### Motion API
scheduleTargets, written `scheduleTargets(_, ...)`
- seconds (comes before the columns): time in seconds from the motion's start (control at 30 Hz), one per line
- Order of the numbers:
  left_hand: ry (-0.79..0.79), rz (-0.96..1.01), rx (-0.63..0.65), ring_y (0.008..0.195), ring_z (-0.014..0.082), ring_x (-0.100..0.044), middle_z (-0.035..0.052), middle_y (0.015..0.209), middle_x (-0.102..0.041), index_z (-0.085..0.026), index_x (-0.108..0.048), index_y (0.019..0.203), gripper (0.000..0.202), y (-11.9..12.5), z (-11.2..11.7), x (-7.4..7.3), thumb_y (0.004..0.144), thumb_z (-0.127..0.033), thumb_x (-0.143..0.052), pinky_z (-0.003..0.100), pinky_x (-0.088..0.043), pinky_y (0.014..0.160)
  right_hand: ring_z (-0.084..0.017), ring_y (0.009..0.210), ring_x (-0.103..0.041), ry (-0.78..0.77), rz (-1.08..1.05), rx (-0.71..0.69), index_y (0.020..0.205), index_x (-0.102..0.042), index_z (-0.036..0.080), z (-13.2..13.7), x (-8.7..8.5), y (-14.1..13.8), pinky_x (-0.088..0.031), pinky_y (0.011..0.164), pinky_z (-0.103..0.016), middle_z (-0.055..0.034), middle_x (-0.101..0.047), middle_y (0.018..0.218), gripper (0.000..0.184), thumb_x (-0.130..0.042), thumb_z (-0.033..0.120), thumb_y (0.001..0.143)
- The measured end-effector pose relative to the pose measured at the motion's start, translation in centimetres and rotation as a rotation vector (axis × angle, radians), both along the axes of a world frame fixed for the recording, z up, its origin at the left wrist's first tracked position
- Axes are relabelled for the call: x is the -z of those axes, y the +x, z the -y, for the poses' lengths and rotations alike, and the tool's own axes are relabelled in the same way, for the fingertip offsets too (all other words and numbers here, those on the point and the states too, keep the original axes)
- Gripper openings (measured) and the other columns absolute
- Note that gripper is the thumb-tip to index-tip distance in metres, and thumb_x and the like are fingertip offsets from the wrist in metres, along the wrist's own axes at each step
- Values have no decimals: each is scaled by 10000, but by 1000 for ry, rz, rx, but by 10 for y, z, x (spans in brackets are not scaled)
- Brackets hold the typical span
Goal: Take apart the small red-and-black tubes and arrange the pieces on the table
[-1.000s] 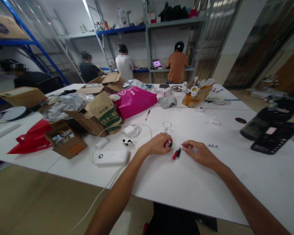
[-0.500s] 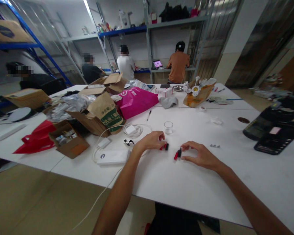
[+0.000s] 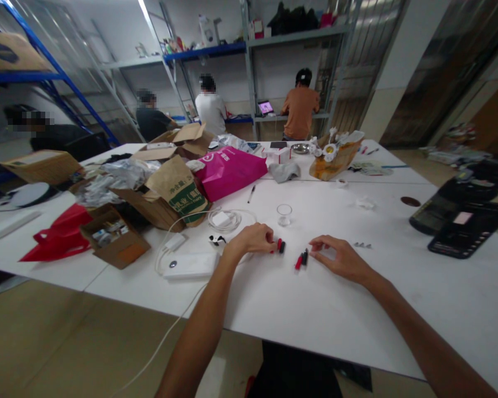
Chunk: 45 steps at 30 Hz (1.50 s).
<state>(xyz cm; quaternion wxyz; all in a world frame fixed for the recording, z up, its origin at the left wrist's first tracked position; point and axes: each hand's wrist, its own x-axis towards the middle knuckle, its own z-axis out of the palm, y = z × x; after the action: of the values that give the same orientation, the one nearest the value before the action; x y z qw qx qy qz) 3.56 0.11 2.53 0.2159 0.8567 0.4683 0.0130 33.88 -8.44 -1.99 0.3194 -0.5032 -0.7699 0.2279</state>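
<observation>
My left hand (image 3: 254, 239) rests low over the white table, fingers curled inward and pinched at a small red piece that they partly cover. Just right of these fingertips lies a short black piece (image 3: 282, 247) with red beside it. My right hand (image 3: 343, 258) is open, thumb and forefinger apart, with nothing visible between them. Close to its fingertips lie a slim red piece (image 3: 299, 261) and a slim black piece (image 3: 305, 256), side by side. Their exact kind is too small to tell. Several small metal spirals (image 3: 363, 245) lie beyond the right hand.
A clear glass cup (image 3: 284, 214) and a pen (image 3: 251, 194) stand and lie farther back. Left are a white power bank-like block (image 3: 192, 266), coiled cable (image 3: 228, 221), boxes and a magenta bag (image 3: 231, 170). Black packaging (image 3: 470, 229) stands right. Several people sit beyond.
My left fingers have curled closer together at the red piece. My right fingertips have drawn slightly away from the red and black pieces, which stay on the table. The view has shifted slightly.
</observation>
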Motion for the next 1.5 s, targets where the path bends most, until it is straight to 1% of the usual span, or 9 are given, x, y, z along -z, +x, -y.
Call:
scheduleTargets(0.33, 12, -13, -22, 702, 201, -672, 58, 808, -779, -204, -784, 823, 283, 3, 1, 0, 830, -474, -702, 298, -449, 670, -214, 973, -714, 5, 6, 8, 1124, -739, 233, -2, 3, 2, -582, 938, -400, -77, -770, 1105, 302, -642, 491, 1002)
scheduleTargets(0.53, 12, -27, -25, 685, 197, -669, 55, 785, -772, -206, -789, 807, 224, 5, 2, -2, 819, -410, -699, 292, -452, 669, -205, 945, -715, 11, 3, 5, 1115, -739, 234, -4, 5, 4, -581, 920, -386, -65, -768, 1084, 288, -654, 481, 995)
scheduleTargets(0.83, 13, 24, -35, 659, 189, -638, 51, 785, -763, -199, -775, 824, 250, 3, -1, 2, 817, -434, -689, 297, -424, 643, -212, 945, -716, 22, -9, 25, 1100, -739, 233, -4, 6, 6, -582, 925, -400, -72, -769, 1084, 290, -640, 485, 999)
scheduleTargets(0.93, 29, 180, -26, 692, 179, -628, 46, 798, -753, -181, -765, 848, 244, 3, -1, -2, 836, -408, -678, 291, -431, 660, -210, 927, -710, 46, -16, 43, 1095, -736, 231, -4, 7, 5, -578, 911, -392, -75, -766, 1073, 297, -624, 493, 1010)
scheduleTargets(1.07, -5, 523, -29, 786, 166, -624, 47, 845, -743, -165, -731, 887, 251, 11, 1, -10, 922, -393, -633, 279, -470, 736, -213, 900, -698, 128, -10, 128, 1107, -724, 227, -7, 0, 12, -567, 881, -387, -85, -758, 1063, 312, -598, 501, 1027)
scheduleTargets(1.17, -63, 839, -90, 805, 155, -623, 62, 883, -734, -154, -676, 925, 325, 24, 3, -9, 968, -474, -635, 269, -485, 740, -229, 942, -696, 244, 19, 202, 1144, -698, 219, -13, -8, 33, -557, 905, -399, -99, -744, 1073, 331, -589, 510, 1029)
scheduleTargets(1.27, -155, 1151, -152, 774, 145, -632, 63, 868, -721, -155, -634, 940, 385, 37, 5, -3, 964, -537, -674, 257, -481, 690, -262, 1039, -694, 287, 101, 210, 1163, -685, 218, -19, -9, 68, -549, 962, -428, -114, -730, 1141, 418, -658, 585, 965)
scheduleTargets(1.37, -240, 1317, -208, 742, 143, -663, 58, 841, -724, -157, -624, 941, 413, 46, 7, 3, 948, -559, -719, 246, -466, 641, -320, 1128, -676, 210, 243, 244, 1141, -700, 232, -22, 0, 104, -508, 1024, -514, -117, -731, 1206, 528, -679, 692, 883)
scheduleTargets(1.5, -267, 1360, -277, 726, 135, -681, 55, 847, -729, -149, -647, 953, 442, 51, 10, 6, 927, -577, -753, 231, -448, 610, -355, 1149, -655, -4, 396, 248, 1079, -752, 265, -22, 14, 132, -470, 1029, -573, -96, -753, 1177, 501, -676, 698, 838)
